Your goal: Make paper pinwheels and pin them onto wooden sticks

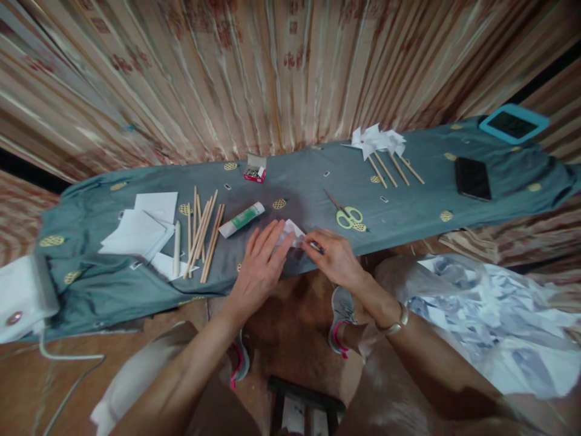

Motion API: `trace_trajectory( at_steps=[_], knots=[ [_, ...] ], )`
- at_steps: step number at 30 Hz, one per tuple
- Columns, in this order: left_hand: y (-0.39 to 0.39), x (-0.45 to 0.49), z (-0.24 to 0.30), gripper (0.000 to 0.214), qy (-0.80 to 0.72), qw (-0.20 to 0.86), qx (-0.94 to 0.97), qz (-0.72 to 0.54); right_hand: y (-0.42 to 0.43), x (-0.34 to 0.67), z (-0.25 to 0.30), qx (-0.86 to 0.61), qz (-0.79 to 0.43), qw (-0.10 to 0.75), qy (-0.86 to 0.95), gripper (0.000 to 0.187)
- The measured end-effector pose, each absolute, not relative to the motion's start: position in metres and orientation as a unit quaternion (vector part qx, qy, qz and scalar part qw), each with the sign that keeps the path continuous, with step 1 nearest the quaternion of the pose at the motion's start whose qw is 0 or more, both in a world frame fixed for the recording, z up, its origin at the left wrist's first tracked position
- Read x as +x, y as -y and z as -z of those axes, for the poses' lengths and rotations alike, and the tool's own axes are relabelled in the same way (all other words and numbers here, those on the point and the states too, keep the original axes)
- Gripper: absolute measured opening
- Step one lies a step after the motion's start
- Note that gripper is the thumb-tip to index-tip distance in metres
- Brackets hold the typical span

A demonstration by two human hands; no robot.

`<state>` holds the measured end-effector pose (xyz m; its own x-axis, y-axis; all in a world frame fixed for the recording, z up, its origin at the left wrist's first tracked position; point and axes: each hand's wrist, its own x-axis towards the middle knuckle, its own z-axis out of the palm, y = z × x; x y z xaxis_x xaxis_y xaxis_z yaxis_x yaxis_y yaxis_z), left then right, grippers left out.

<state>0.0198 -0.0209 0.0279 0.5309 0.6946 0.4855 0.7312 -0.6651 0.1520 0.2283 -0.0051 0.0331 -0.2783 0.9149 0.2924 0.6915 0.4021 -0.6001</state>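
Observation:
A small white piece of paper [294,230] lies near the table's front edge, partly covered by my fingers. My left hand [263,260] rests flat over its left side, fingers stretched out. At the paper's right corner, my right hand [333,254] is closed in a pinch; a small dark bit shows at the fingers, too unclear to name. A green-and-white glue tube [242,219] lies just beyond my left hand. Scissors [347,215] with light green handles rest beyond my right hand. Several wooden sticks [202,236] lie to the left.
White paper sheets [136,233] and a white stick-like piece [177,248] lie left. A red box of small metal pieces [255,172] stands behind. Paper pinwheels [376,142], a dark phone [472,178] and a blue-framed tablet [514,123] are right. A bag of paper scraps [490,321] sits below.

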Motion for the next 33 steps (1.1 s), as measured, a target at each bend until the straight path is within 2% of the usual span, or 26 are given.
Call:
trace_trajectory(
  at_steps=[8, 14, 21, 24, 27, 33],
  knots=[
    [0.010, 0.041, -0.027, 0.040, 0.398, 0.018, -0.879, 0.263, 0.013, 0.217, -0.036, -0.513, -0.106, 0.310, 0.793, 0.026],
    [-0.005, 0.037, -0.022, 0.023, 0.409, 0.030, -0.877, 0.251, 0.017, 0.226, -0.026, -0.532, -0.137, 0.321, 0.771, 0.037],
    [-0.003, 0.033, -0.014, 0.028, 0.392, 0.009, -0.896, 0.210, 0.018, 0.243, -0.016, -0.500, -0.112, 0.264, 0.817, 0.048],
    [0.002, 0.033, -0.014, 0.030, 0.369, -0.006, -0.903, 0.219, 0.018, 0.248, -0.017, -0.490, -0.086, 0.265, 0.826, 0.043],
    [0.008, 0.031, -0.014, 0.027, 0.364, -0.033, -0.897, 0.250, 0.017, 0.251, -0.018, -0.489, -0.095, 0.268, 0.825, 0.031],
    [0.014, 0.025, -0.017, 0.022, 0.419, -0.119, -0.853, 0.289, 0.003, 0.251, -0.017, -0.470, -0.233, 0.280, 0.804, 0.019]
  ],
)
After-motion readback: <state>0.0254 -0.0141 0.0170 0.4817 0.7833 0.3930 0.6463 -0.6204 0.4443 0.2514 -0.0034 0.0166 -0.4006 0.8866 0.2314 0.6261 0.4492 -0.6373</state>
